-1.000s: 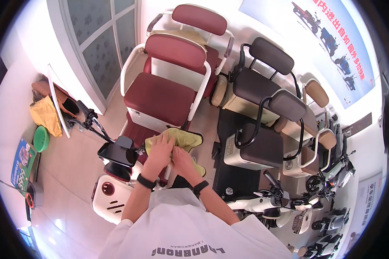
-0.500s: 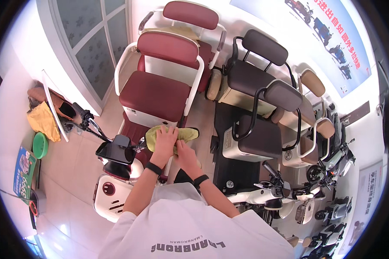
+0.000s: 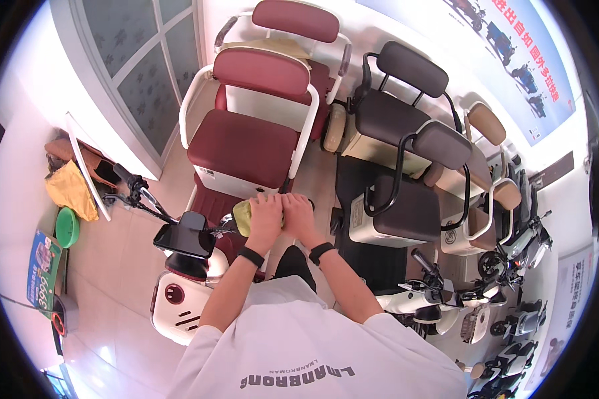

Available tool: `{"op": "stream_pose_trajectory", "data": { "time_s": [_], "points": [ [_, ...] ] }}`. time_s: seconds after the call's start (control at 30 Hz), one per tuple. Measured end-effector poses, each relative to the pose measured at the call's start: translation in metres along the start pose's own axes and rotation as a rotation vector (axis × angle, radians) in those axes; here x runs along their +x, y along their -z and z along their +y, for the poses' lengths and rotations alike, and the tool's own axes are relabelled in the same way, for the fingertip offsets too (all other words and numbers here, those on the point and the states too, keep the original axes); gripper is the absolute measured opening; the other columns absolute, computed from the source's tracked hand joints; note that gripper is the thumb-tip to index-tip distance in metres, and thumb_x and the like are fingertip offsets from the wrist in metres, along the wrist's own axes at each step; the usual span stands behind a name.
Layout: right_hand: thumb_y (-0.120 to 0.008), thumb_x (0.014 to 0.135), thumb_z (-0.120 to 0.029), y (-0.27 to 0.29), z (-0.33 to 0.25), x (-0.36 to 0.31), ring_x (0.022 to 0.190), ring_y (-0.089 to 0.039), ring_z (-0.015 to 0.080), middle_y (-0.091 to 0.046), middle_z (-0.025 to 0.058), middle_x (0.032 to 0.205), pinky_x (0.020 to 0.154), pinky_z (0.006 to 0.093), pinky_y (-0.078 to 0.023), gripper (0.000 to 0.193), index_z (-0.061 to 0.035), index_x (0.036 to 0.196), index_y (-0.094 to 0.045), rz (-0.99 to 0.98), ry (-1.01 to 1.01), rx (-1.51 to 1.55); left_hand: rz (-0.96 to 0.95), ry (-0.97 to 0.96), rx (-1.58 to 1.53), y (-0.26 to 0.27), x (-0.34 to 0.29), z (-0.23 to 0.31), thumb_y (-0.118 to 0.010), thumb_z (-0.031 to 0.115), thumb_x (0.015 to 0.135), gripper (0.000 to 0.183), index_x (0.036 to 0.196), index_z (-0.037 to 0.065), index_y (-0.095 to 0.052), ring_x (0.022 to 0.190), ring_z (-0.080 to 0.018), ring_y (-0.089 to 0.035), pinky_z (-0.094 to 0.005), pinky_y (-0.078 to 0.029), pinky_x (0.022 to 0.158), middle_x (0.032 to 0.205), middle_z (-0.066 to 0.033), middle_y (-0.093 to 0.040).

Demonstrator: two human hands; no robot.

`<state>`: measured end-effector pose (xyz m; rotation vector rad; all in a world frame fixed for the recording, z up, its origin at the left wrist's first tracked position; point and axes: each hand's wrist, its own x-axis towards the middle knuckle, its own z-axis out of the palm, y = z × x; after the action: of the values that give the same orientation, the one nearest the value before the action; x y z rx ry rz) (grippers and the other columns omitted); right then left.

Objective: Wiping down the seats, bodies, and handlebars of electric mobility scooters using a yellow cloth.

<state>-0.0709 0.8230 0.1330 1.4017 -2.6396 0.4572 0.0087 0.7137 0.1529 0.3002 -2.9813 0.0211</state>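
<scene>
Both my hands are closed side by side on a yellow-green cloth (image 3: 243,216) with a dark edge. My left hand (image 3: 266,216) lies over its middle, and my right hand (image 3: 298,214) presses close beside it, covering most of the rest. The cloth is at the right side of the handlebar of a red-and-white electric tricycle; whatever lies under it is hidden. Left of my hands is the tricycle's dark display panel (image 3: 192,233), with the bare left handlebar grip (image 3: 128,176) beyond. Ahead of my hands is its red seat (image 3: 243,147).
A white front basket (image 3: 176,309) is at the lower left. More tricycles with dark seats (image 3: 406,206) stand close on the right, and a white scooter (image 3: 412,299) is nearby. By the left wall are a green basin (image 3: 66,227) and a yellow bag (image 3: 73,189).
My right hand has moved up and forward beside the left. The cloth, spread wider before, is now bunched beneath both hands. The view has shifted slightly.
</scene>
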Motion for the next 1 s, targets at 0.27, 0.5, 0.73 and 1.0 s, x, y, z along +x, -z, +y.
{"op": "stream_pose_trajectory", "data": {
  "time_s": [0.27,0.5,0.73,1.0],
  "points": [
    [-0.083,0.059,-0.022,-0.010,0.008,-0.001,0.104,-0.060,0.0310,-0.062,0.0108,0.101,0.097,0.0428,-0.045,0.054,-0.0056,0.105,-0.061,0.017,0.053,0.026,0.036,0.051,0.206,-0.004,0.004,0.012,-0.061,0.023,0.089,0.023,0.109,0.010,-0.060,0.105,-0.0267,-0.059,-0.0492,-0.045,0.098,0.104,-0.0055,-0.064],
    [-0.087,0.059,-0.022,0.001,-0.001,-0.023,0.131,-0.047,0.0365,-0.055,0.0139,0.133,0.114,0.0506,-0.036,0.090,-0.0051,0.138,-0.048,0.083,-0.005,0.197,0.074,-0.042,0.229,0.002,-0.011,0.009,-0.072,0.025,0.080,0.053,0.127,0.006,-0.056,0.119,-0.0279,-0.053,-0.0518,-0.039,0.106,0.120,-0.0101,-0.058],
    [-0.081,0.086,-0.028,-0.025,0.043,-0.078,0.101,-0.061,0.0214,-0.062,0.0099,0.105,0.089,0.0369,-0.051,0.064,-0.0040,0.137,-0.049,0.057,-0.577,1.181,0.231,-0.230,0.119,-0.011,-0.038,0.005,-0.067,0.021,0.083,0.063,0.141,0.001,-0.051,0.142,-0.0354,-0.042,-0.0493,-0.028,0.122,0.145,-0.0175,-0.050],
    [-0.060,0.102,-0.017,-0.024,0.056,-0.079,0.059,-0.055,0.0106,-0.060,0.0039,0.074,0.054,0.0298,-0.049,0.020,0.0020,0.096,-0.061,0.091,-0.750,1.093,-0.043,-0.279,-0.239,-0.008,-0.060,0.029,-0.072,0.020,0.080,0.028,0.103,0.009,-0.062,0.109,-0.0267,-0.060,-0.0393,-0.047,0.092,0.108,-0.0092,-0.063]
  ]
}}
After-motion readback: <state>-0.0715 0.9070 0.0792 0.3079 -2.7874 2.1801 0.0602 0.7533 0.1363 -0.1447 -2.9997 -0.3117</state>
